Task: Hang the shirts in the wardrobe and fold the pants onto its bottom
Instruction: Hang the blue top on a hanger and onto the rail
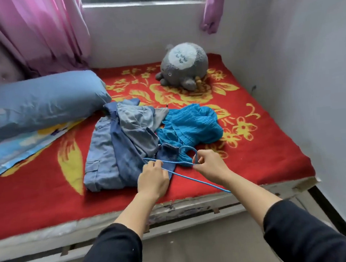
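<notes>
A thin blue wire hanger [189,177] is held over the near edge of the bed. My left hand [152,180] pinches one of its arms, and my right hand [209,166] grips it at the hook's base. Just beyond my hands lies a heap of clothes: light grey-blue pants [101,156], a darker denim piece [126,153] and a grey garment [138,123] on top. To their right sits a crumpled bright blue shirt [190,124]. No wardrobe is in view.
The bed carries a red blanket [264,156] with yellow flowers. A blue pillow [39,100] lies at the left, a grey plush toy [183,66] at the back. Pink curtains [40,31] hang by the window; a white wall [320,76] borders the right side.
</notes>
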Motion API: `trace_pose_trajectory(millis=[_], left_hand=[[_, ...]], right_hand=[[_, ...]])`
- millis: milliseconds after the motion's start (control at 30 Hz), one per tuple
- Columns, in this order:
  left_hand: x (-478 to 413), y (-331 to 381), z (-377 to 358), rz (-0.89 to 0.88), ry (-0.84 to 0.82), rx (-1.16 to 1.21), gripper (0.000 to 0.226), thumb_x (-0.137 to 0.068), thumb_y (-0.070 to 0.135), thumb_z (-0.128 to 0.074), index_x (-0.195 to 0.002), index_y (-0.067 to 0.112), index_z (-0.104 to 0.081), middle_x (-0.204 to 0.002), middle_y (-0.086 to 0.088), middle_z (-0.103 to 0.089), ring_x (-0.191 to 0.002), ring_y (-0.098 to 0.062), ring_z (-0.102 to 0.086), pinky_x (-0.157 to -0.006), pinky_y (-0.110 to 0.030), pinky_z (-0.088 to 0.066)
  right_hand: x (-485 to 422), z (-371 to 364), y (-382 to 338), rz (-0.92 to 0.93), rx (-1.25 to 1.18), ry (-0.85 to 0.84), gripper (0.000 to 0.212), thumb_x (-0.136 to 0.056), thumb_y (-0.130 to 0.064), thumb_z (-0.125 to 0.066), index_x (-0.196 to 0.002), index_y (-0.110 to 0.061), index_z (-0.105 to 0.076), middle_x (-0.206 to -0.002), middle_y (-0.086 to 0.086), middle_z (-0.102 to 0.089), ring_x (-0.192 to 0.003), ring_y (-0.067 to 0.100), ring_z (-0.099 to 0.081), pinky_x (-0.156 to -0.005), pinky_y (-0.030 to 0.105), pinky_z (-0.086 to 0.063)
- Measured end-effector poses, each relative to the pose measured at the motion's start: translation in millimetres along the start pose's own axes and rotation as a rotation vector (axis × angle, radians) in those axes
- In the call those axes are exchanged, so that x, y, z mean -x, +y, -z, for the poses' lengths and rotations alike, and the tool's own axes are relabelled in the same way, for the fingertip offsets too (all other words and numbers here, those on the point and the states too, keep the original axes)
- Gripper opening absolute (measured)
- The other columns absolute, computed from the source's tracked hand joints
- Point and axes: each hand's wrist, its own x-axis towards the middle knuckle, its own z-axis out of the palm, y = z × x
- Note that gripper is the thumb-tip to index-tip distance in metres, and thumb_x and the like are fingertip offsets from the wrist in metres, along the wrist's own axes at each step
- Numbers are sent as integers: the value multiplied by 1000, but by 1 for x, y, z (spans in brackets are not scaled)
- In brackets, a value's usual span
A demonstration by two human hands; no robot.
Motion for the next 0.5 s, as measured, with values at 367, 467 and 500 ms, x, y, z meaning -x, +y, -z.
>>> trace_pose_trajectory(millis=[367,467,500], left_hand=[[-190,81,-96,200,-195,22,36,-93,23,-39,-127,11,-48,-132,-16,-47,-121,-33,-39,-98,-40,-34],[-234,103,-123,292,-236,39,38,-93,22,-40,-128,11,-49,-132,-17,-47,-120,-35,-40,-100,-39,-33],[-248,109,-131,313,-240,47,38,-93,22,-41,-128,11,-49,-132,-17,-47,-120,-35,-40,-100,-40,-33]], right_hand=[[-198,67,121,-115,-134,65,17,-79,-9,-60,-76,-25,-66,-52,-10,-49,-52,9,-47,-57,27,-38],[-253,91,153,-130,-177,127,20,-79,-9,-58,-67,-26,-60,-43,-13,-44,-42,4,-40,-46,19,-31],[-271,99,162,-136,-181,157,19,-78,-10,-57,-67,-25,-59,-42,-16,-45,-42,4,-40,-47,20,-31]])
